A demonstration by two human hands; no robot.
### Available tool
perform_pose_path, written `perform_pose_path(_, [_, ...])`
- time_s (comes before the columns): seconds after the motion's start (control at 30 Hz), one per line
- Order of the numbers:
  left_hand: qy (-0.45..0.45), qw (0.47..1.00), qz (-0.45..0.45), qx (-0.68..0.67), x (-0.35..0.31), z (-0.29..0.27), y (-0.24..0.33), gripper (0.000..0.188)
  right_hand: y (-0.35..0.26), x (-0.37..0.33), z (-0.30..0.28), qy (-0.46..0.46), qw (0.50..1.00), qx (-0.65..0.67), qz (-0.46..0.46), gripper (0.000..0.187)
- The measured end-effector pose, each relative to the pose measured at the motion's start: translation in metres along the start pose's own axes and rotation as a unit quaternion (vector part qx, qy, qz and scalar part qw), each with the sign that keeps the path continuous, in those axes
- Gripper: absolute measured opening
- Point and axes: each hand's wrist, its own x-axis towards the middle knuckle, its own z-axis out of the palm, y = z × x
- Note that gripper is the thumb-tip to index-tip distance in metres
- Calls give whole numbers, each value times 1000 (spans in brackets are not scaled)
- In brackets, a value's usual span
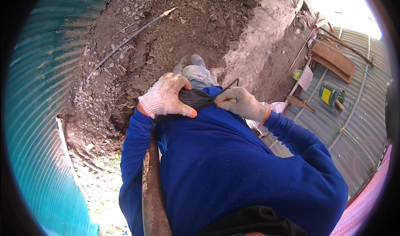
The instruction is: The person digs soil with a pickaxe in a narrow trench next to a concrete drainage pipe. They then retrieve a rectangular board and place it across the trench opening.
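Note:
At my waist, a black mesh pouch (196,99) lies against the front of my blue sweatshirt (225,152). My left hand (166,96), in a whitish knit glove with an orange cuff edge, grips the pouch's left side between thumb and fingers. On the other side my right hand (241,102), gloved alike, pinches the pouch's edge where a thin black cord (233,84) loops up. What lies inside the pouch is hidden. A thick brown rust-coloured bar (154,190) stands between my left arm and my body.
Loose dirt and stones (191,32) slope ahead, with a grey pipe (129,42) lying across them. A teal corrugated sheet (46,111) curves along the left. On the right, a corrugated metal wall (354,123) has a brown board (333,61) and a green-and-yellow container (331,95) by it.

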Motion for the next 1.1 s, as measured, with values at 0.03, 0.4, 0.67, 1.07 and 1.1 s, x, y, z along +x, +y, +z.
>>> perform_pose_path(0.03, [3,1000,1,-1,0,0,0,84,1,0,-1,-15,1000,-2,-10,18])
perform_pose_path(0.4, [20,1000,9,-15,-3,2,1,82,20,2,7,-5,996,-19,-85,31])
perform_pose_path(0.67, [10,1000,-2,-13,-1,2,6,83,19,5,1,-19,986,-83,-146,25])
perform_pose_path(1.07, [8,1000,6,-26,1,2,0,81,5,10,-8,-93,993,75,20,30])
perform_pose_path(1.1, [8,1000,11,-28,2,2,-1,81,6,11,-9,-103,989,103,34,32])
